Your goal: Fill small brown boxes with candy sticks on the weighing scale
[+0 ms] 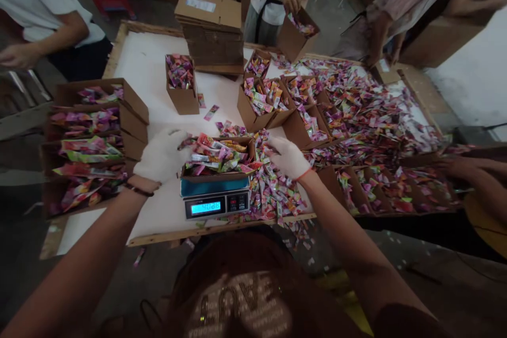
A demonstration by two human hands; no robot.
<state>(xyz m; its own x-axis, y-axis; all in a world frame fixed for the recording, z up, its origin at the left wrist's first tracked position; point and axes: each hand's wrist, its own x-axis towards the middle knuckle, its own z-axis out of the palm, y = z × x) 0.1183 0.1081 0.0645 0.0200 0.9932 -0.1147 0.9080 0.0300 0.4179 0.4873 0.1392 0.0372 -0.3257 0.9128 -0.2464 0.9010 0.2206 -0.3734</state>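
Observation:
An open cardboard box (217, 175) filled with small colourful wrapped packets (216, 154) rests on a digital scale (216, 203) with a lit blue display. At the box's left end is my left hand (161, 156) in a white glove, its fingers curled round a few packets at the fingertips. My right hand (290, 158), gloved too, hovers over or touches the loose packets (273, 190) just right of the box. Its fingers are apart and reach toward the box; no packet shows in them.
Filled boxes stand in a row at the left (134, 132) and at centre right (253, 116). A large packet heap (364, 100) covers the table's right side. Flattened cartons (212, 37) are stacked at the back. Several co-workers stand around; one holds a tilted box (295, 42).

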